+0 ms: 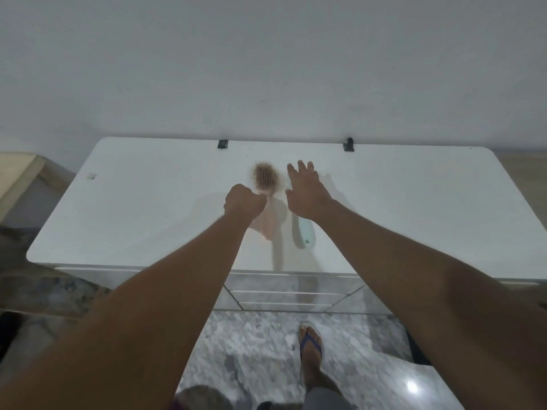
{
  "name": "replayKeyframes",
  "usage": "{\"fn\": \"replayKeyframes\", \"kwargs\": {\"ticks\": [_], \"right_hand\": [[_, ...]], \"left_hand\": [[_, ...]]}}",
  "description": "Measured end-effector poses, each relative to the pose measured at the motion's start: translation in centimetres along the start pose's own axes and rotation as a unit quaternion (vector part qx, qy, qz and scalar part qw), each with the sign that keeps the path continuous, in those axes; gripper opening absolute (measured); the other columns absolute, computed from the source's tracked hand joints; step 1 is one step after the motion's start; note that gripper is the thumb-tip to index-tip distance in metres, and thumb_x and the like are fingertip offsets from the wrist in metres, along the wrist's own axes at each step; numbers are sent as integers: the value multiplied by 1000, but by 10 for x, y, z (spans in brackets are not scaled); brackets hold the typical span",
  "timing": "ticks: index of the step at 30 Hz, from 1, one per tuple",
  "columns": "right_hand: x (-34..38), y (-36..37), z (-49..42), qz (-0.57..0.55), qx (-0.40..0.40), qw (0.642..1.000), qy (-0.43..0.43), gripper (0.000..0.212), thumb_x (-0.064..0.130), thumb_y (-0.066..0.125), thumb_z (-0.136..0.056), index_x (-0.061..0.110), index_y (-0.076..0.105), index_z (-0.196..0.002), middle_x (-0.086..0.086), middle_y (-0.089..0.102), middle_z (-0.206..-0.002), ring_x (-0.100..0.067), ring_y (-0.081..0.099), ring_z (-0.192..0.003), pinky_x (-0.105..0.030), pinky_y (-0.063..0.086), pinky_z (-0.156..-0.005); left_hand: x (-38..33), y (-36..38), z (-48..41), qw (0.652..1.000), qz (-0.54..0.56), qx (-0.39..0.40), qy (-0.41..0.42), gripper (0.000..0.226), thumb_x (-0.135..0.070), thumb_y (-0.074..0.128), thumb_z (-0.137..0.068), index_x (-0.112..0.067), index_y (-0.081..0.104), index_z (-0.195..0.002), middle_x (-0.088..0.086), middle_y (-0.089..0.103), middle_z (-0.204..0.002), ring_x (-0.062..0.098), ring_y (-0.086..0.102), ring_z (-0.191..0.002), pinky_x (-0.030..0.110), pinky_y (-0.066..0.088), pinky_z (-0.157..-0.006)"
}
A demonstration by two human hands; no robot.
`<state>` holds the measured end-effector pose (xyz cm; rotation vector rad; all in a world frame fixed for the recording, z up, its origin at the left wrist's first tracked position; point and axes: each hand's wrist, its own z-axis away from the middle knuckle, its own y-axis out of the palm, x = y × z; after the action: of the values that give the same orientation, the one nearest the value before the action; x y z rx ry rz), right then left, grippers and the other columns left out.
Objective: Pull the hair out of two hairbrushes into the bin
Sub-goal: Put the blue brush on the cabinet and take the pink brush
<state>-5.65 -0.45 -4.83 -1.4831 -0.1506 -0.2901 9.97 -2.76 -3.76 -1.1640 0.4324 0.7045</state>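
A sandalled foot (310,347) is seen nearest, and up on the white desk (133,208), near its back edge, the hairy pink hairbrush (265,179) is gripped by the closed left hand (244,201) at its stiff handle, the right hand (306,192) is spread open over the blue hairbrush (305,235), and the hair (276,176) is judged soft, light and best pinched.

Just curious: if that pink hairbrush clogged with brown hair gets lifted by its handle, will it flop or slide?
The pink hairbrush looks like rigid plastic, so probably stiff and light. The hair wad looks soft. The glossy white tabletop may let it slide.

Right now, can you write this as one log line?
left hand: shut on pink hairbrush | right hand: open above blue hairbrush | hair: not pulled
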Motion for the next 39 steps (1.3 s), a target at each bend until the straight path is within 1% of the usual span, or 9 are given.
{"fn": "replayKeyframes", "kwargs": {"ticks": [5, 8, 13, 17, 19, 22, 25, 29, 39], "right_hand": [[3, 9, -1, 0, 16, 1000, -9, 64, 20, 49, -99, 8, 19, -154, -24, 17, -159, -46, 7, -149, -49, 14, -122], [-1, 10, -2, 7, 17, 1000, -9, 66, 22, 51, -99, 8, 19, -154, -24, 18, -158, -46, 9, -149, -50, 15, -121], [-3, 11, -6, 1, 16, 1000, -10, 69, 22, 52, -97, 7, 18, -155, -23, 22, -157, -45, 12, -148, -51, 17, -121], [3, 7, -7, -8, 11, 1000, -19, 68, 20, 52, -98, 6, 17, -155, -22, 20, -158, -45, 10, -149, -50, 14, -121], [8, 7, -8, -12, 4, 1000, -23, 69, 20, 53, -97, 6, 18, -155, -22, 24, -157, -45, 13, -148, -49, 17, -121], [20, 6, -12, -11, 4, 999, -35, 69, 20, 53, -97, 7, 19, -155, -21, 24, -157, -44, 13, -148, -48, 18, -121], [43, 6, -18, -10, 11, 998, -58, 68, 21, 52, -98, 7, 18, -155, -21, 20, -159, -44, 10, -149, -49, 15, -121], [104, 15, -25, -17, 23, 993, -117, 67, 19, 51, -98, 7, 18, -156, -21, 18, -161, -43, 8, -150, -49, 14, -122], [344, 106, 46, -25, 104, 929, -354, 73, 21, 53, -98, 9, 12, -157, -20, 15, -163, -42, 9, -151, -49, 19, -120]], "left_hand": [[5, 23, 1, 999, -30, 17, 13, 39, -45, 68, -81, -11, 55, -95, 2, 58, -87, 24, 59, -83, 28, 45, -67], [3, 30, 1, 998, -54, 6, 26, 42, -39, 72, -80, -10, 55, -107, 3, 60, -97, 23, 59, -91, 28, 44, -70], [4, 26, -7, 999, -34, 24, 15, 10, -14, 62, -78, -8, 56, -83, 6, 60, -77, 24, 60, -74, 27, 42, -59], [0, 18, -13, 989, 122, 48, -72, 14, -6, 63, -78, -8, 52, -70, 5, 53, -70, 25, 55, -66, 24, 41, -57], [1, 9, -14, 968, 214, 71, -112, 19, -6, 67, -83, -11, 52, -73, 5, 54, -79, 22, 54, -70, 29, 44, -66], [10, -9, -14, 922, 344, 123, -132, 11, -7, 66, -89, -13, 60, -97, 7, 63, -100, 23, 61, -87, 39, 52, -87], [29, -38, -8, 833, 511, 149, -147, 25, -1, 61, -93, 3, 58, -117, 10, 63, -99, 20, 68, -77, 33, 58, -72], [82, -93, 6, 785, 598, 80, -139, 26, -5, 59, -95, 4, 58, -118, 9, 63, -90, 14, 63, -62, 22, 53, -53], [285, -193, 100, 713, 667, -119, -179, 37, -9, 45, -102, 3, 48, -137, 15, 61, -119, 17, 67, -84, 26, 58, -62]]}}
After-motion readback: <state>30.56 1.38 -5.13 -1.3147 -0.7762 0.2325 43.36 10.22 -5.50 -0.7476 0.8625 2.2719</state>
